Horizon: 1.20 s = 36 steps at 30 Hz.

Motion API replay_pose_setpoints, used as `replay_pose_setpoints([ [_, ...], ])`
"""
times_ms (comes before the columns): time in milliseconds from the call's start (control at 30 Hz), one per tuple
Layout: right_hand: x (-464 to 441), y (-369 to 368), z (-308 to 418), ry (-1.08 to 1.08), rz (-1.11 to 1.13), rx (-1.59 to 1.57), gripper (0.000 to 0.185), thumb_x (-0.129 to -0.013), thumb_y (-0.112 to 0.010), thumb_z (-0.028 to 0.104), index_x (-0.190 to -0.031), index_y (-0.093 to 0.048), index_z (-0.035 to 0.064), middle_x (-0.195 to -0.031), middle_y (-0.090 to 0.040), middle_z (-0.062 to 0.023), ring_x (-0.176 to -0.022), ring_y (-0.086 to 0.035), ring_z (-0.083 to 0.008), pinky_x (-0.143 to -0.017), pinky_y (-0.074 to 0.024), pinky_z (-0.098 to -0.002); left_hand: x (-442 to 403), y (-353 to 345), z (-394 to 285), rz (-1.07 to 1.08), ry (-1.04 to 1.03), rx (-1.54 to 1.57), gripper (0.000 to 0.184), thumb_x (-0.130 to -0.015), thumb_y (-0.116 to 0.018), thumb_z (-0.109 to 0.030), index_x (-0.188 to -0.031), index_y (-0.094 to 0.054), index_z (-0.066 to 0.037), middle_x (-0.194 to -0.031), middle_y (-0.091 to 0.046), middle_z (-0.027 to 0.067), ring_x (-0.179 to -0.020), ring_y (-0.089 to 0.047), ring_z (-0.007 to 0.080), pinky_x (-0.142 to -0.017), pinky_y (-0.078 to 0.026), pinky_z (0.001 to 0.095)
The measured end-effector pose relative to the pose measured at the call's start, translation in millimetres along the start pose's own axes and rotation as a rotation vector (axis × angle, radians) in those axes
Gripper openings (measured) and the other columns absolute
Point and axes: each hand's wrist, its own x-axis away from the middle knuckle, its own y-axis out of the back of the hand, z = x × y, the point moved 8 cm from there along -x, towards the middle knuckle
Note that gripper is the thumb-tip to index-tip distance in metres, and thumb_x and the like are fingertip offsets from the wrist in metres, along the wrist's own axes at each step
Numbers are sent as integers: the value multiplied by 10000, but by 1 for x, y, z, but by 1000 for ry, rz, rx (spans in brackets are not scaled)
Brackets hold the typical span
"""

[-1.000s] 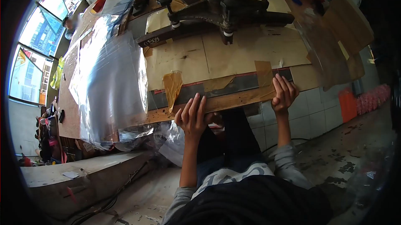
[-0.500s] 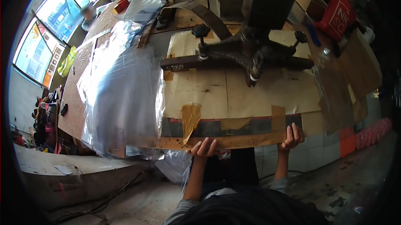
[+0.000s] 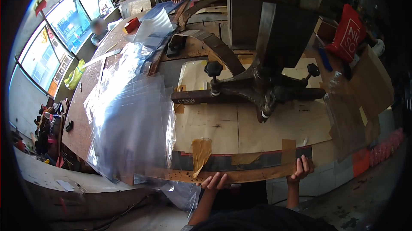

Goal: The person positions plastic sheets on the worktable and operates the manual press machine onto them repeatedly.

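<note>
My left hand (image 3: 216,181) curls its fingers over the front edge of a brown wooden board (image 3: 253,175). Farther right, my right hand (image 3: 302,169) grips the same edge, its fingers on top. Both thumbs are hidden below. Behind my fingers runs a dark strip (image 3: 221,163) with pieces of brown tape (image 3: 201,156) across it. Beige paper sheets (image 3: 210,132) cover the surface beyond. Above them stands a dark metal press head (image 3: 262,88) with a bar and black knobs. Clear plastic sheets (image 3: 128,128) lie left of my left hand.
A tape roll (image 3: 131,25) rests at the far left of the table, with a curved strip (image 3: 214,51) behind the press. A red bag (image 3: 346,36) and a cardboard piece (image 3: 368,81) are on the right. Two other people are at the far side.
The view has tilted up, so the table, press and my hands appear lower. Both hands keep their hold on the board's edge. More of a person at the back now shows.
</note>
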Motion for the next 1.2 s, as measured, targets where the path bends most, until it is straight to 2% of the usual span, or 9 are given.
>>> replay_pose_setpoints([
  [233, 2, 0, 0, -11, 21, 18, 661, -1009, -63, 488, -1107, -555, 57, -1167, -584, -117, -1040, -520, -299, -957, -376, -466, -19, -4, -2, -55, -15, 9, 374, -910, -311, -615, -909, -573, -349, -939, -505, -81, -1071, -396, 144, -1159, -41, 458],
  [600, 11, 0, -5, -26, 63, 13, 657, -1007, -64, 493, -1115, -552, 67, -1179, -575, -116, -1056, -509, -299, -959, -384, -472, -4, 2, -1, -57, 5, 7, 330, -904, -343, -574, -894, -567, -332, -941, -499, -67, -1063, -396, 153, -1152, -50, 453],
  [1200, 1, 0, 0, 5, 7, 20, 646, -1012, -70, 470, -1092, -563, 60, -1155, -593, -109, -1024, -511, -296, -939, -389, -454, 14, 6, 4, -47, 34, 14, 260, -894, -394, -505, -871, -558, -305, -943, -489, -46, -1048, -396, 167, -1140, -66, 445],
])
